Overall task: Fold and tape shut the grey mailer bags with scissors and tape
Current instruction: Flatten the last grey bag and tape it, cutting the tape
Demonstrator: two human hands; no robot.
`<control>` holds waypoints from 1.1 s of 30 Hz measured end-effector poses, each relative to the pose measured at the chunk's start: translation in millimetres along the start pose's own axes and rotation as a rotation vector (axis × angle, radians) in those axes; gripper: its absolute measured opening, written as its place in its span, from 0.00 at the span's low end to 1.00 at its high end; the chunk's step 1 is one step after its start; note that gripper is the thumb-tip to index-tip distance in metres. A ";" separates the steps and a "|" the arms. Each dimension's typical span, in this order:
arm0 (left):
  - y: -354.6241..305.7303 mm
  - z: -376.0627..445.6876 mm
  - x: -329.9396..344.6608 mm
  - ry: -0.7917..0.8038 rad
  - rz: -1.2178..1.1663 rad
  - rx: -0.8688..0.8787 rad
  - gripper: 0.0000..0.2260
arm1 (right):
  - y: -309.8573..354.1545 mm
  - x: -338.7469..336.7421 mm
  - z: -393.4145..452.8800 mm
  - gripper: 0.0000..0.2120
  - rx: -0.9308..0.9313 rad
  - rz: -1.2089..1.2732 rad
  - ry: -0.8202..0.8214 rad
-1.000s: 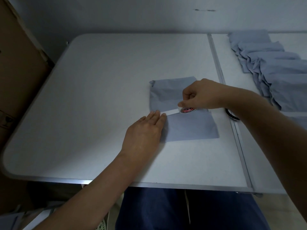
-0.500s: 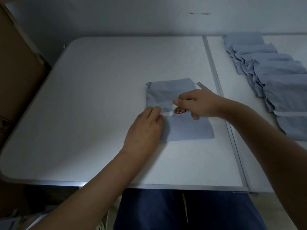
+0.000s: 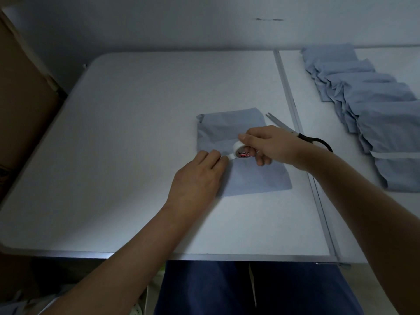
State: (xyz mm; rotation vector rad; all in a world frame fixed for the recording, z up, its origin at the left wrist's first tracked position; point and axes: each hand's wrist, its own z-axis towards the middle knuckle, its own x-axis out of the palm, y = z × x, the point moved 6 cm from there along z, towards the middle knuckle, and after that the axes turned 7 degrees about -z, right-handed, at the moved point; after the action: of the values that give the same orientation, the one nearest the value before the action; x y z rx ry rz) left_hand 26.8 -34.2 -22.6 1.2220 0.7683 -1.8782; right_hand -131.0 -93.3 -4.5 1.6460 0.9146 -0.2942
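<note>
Change: tape roll [image 3: 241, 150] now tipped up on edge, closer to the left fingertips than half a second ago; scissors [image 3: 302, 134] now plainly in view behind the right wrist.
Right fingers: curled around the roll, thumb over its top, red-printed core facing the camera.
Right hand [image 3: 270, 144]: raised just above the mailer, forearm reaching in from the lower right.
Tape strip [image 3: 230, 156]: short white length running from the roll down to the left fingertips.
Left fingers: straight and together, tips pressing the strip's free end onto the mailer's left edge.
Left hand [image 3: 196, 180]: palm down, resting partly on the mailer, partly on the table.
Grey mailer bag [image 3: 254, 178]: lying flat near the middle of the table, top part folded over, fold line passing under both hands; far left corner crumpled.
Scissors: lying closed on the table just beyond the mailer's right edge, blades pointing away to the left, black handles near the seam.
Table [image 3: 113, 155]: white, rounded corners, metal seam [image 3: 295, 114] joining a second panel on the right.
Stack of mailers [image 3: 375, 105]: overlapping grey bags in a row on the right panel, well apart from the hands.
Cardboard [image 3: 20, 98]: brown, standing at the left edge.
Lap: dark blue trousers [image 3: 250, 289] below the table's near edge.
</note>
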 end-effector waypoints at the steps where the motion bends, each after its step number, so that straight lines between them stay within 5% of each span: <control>1: -0.6 -0.6 -0.2 -0.004 0.006 0.002 0.12 | -1.5 -0.3 0.3 0.20 -0.002 0.011 -0.002; 33: -8.2 -2.3 -4.9 0.071 0.114 0.009 0.24 | 2.1 -26.2 -11.6 0.20 -0.033 -0.422 -0.143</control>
State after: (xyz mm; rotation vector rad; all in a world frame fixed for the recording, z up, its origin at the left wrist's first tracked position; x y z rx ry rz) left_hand 22.3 -26.7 -18.3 1.3165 0.7130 -1.7559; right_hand -150.1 -93.4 17.0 1.3711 1.1461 -0.6723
